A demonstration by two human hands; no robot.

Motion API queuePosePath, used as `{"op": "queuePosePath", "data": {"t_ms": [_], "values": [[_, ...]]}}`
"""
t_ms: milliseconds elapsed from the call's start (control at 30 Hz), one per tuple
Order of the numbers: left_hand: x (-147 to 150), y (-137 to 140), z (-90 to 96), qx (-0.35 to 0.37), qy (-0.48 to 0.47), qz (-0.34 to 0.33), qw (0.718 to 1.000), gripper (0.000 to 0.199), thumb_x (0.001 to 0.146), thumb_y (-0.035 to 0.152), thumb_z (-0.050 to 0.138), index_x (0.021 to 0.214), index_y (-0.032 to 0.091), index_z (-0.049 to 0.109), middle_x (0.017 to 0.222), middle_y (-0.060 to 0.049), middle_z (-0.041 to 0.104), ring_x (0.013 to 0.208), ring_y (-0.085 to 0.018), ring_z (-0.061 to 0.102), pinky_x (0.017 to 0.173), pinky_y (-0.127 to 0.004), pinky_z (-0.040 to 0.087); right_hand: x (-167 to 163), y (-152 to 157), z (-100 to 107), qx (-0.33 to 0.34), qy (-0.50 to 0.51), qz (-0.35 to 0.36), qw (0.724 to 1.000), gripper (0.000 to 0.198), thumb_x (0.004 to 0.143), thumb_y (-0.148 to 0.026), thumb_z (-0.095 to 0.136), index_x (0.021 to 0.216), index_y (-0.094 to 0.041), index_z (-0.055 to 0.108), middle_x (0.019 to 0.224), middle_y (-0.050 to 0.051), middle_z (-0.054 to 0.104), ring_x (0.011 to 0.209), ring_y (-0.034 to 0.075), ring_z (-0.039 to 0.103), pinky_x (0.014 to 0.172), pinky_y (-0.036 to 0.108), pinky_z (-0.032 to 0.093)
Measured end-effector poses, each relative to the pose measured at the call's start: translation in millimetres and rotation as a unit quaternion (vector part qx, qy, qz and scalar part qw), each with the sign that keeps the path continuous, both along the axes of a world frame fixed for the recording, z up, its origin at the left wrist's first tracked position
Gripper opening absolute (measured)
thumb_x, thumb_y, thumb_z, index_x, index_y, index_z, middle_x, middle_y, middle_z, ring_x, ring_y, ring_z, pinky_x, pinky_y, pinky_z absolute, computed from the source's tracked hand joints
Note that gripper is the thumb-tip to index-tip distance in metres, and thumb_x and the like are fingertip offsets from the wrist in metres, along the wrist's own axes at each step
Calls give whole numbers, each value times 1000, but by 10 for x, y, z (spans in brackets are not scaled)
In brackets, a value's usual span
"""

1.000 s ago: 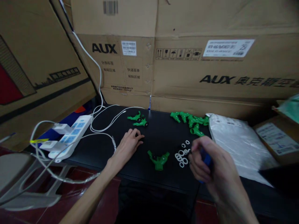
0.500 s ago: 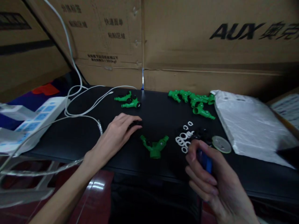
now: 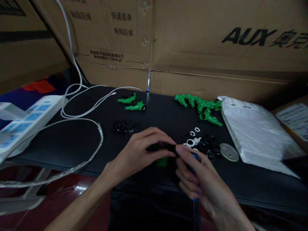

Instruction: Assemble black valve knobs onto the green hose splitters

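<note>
- Where the hands meet in the head view, the left hand pinches a dark part between thumb and fingers; the gap is narrow, and the part's shape is mostly hidden.
- The right hand has its fingers curled firmly around a blue tool; its thumb and index tip meet the right end of the dark part, beside the left fingertips. The exact contact there is too dark to tell.
- Directly below the grip, a green fitting sits on the table, mostly covered by the left hand.
- Left of the grip and slightly beyond it: a pile of small black pieces.
- Farther beyond, on the same side: two green connectors, side by side.
- Right of the grip, just past the right hand: white rings, then black rings, then a clear disc.
- Beyond these: a cluster of green pieces, with a white bag to its right.
- Far left of the grip: a power strip and a white cable.
- Behind everything: a carton.
</note>
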State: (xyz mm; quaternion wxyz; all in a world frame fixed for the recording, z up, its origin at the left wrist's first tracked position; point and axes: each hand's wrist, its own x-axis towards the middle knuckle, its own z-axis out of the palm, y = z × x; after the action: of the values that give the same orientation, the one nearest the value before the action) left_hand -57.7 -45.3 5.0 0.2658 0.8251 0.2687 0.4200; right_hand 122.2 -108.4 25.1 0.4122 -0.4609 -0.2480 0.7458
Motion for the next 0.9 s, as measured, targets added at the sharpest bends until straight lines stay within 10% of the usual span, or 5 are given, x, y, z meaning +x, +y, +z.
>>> {"op": "queuePosePath", "data": {"t_ms": [400,900], "values": [[-16,-40,-52,-149,8,-15,989,26,96,20,67,122,24,68,121,1,75,107,-14,73,97,-24,58,-12,-7,-50,12,-89,-54,994,45,79,-48,83,109,-21,63,48,-15,31,40,1,17,37,12,17],[-13,36,-70,-50,128,-1,991,18,102,22,58,111,22,74,109,-1,78,107,-18,66,99,-35,51,-17,39,-267,51,-179,-36,982,42,79,-57,78,85,-22,55,43,-14,31,34,2,22,32,11,19]]}}
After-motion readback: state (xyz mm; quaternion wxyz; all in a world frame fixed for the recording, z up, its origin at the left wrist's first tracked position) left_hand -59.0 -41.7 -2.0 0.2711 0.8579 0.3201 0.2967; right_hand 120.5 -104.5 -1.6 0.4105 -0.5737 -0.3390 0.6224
